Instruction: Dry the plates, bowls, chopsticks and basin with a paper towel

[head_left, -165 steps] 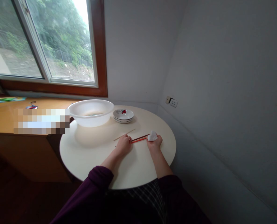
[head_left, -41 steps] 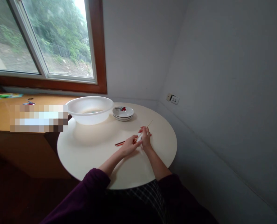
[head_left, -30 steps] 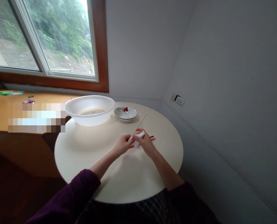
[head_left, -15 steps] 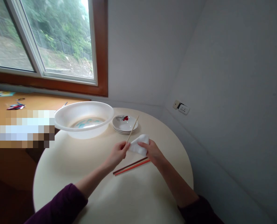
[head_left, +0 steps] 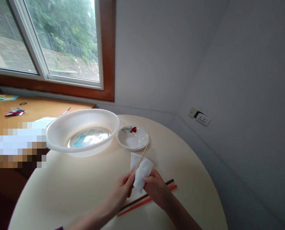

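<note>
In my left hand (head_left: 124, 189) is the lower part of a light wooden chopstick (head_left: 146, 148), which slants up to the right. My right hand (head_left: 156, 188) grips a white tissue (head_left: 144, 171) that lies against the chopstick, part of it behind the stick and part in front. Below my hands, a dark brown chopstick (head_left: 135, 202) and a red chopstick (head_left: 132, 209) rest side by side on the table, partly hidden by my right hand. The chopstick's tip overlaps the edge of stacked white plates (head_left: 135, 140) with a red flower print.
A large translucent white basin (head_left: 53, 142) stands at the left of the round cream table (head_left: 60, 195), holding what looks like water. Behind it, a wooden desk (head_left: 41, 105) carries pens (head_left: 14, 112). A wall socket (head_left: 203, 119) is at the right.
The tissue has come from beside the chopstick to around it, between my hands. My view has tipped down, so the basin and plates appear larger.
</note>
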Available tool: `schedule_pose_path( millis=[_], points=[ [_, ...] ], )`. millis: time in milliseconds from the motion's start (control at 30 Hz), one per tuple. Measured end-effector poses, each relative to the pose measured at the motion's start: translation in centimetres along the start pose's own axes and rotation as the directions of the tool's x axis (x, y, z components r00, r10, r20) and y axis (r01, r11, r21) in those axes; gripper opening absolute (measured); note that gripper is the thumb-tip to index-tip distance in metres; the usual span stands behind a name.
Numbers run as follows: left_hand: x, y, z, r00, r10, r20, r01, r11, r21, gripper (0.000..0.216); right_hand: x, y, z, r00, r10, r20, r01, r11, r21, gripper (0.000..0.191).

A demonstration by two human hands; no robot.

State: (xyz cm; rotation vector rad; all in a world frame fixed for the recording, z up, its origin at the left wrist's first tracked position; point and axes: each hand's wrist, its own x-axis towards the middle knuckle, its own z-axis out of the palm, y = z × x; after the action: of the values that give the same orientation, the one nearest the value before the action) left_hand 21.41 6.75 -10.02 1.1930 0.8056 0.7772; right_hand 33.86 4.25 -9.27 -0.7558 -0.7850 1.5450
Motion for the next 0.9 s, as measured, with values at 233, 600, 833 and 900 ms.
schedule_pose_path(
  millis=[233,600,833,900],
  points=[
    [-0.3,-0.8,-0.1,0.996,0.034,0.083,-0.035,0.999,0.004,0.052,-0.1,0.5,-1.0,0.991,0.134,0.012,-0.131,0.981,-0.146,0.033],
    [-1.0,-1.1,-0.3,0.999,0.043,0.021,-0.041,0.993,-0.108,0.048,-0.2,0.9,-0.5,0.990,0.137,-0.024,-0.139,0.971,-0.192,0.039],
    [-0.7,-1.0,-0.7,1.000,0.022,-0.009,-0.023,0.995,-0.096,0.047,1.1,-1.8,-2.1,0.947,-0.073,-0.312,0.082,0.997,0.015,0.033],
    [-0.6,-0.5,-0.9,0.999,0.008,-0.047,-0.013,0.994,-0.108,0.048,1.5,-2.9,-3.0,0.913,-0.104,-0.393,0.134,0.990,0.050,0.032]
  ],
)
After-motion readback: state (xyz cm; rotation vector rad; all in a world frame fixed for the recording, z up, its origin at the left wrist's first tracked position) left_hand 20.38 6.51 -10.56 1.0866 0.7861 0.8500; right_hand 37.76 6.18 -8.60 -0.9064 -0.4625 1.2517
